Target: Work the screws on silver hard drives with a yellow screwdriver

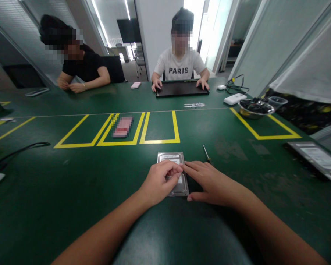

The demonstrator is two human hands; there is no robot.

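Note:
A silver hard drive [186, 187] with a white label lies flat on the green table in front of me. My left hand [161, 180] rests over its middle, fingers curled in toward the thumb; whatever they might hold is hidden or too small to make out. Beside the drive's right edge is my right hand [209, 182], palm down, fingers stretched out and thumb apart. Its fingertips meet those of my left hand above the drive. Just beyond the right hand lies a screwdriver [206, 151], its handle partly covered by that hand.
Yellow tape outlines [160, 141] mark the table, one around a pink blurred item [123, 127]. At right are another hard drive [317, 158] and a metal bowl [256, 110] of dark parts. Across the table, one person holds a black panel [182, 89]; another person [82, 70] sits left.

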